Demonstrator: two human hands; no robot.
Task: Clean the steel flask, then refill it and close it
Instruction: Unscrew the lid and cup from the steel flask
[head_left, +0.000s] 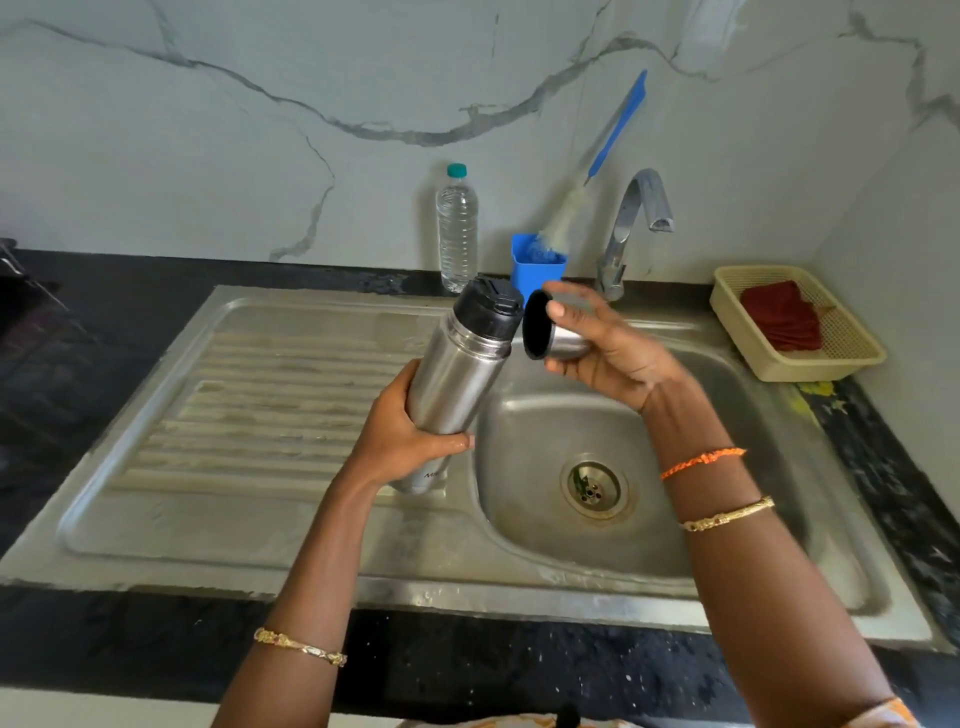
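My left hand (402, 434) grips the lower body of the steel flask (460, 371), which tilts to the right over the sink's draining board. A black stopper (491, 306) sits in the flask's neck. My right hand (613, 345) holds the flask's steel cup lid (553, 332), its black inside facing the stopper, a short gap away from it. Both are above the left rim of the sink basin (524, 499).
A clear water bottle (457, 231) with a teal cap stands behind the sink. A blue holder (537, 273) carries a blue-handled bottle brush (597, 161). The tap (631, 223) is at the back right. A cream basket (797, 322) with a red cloth sits right.
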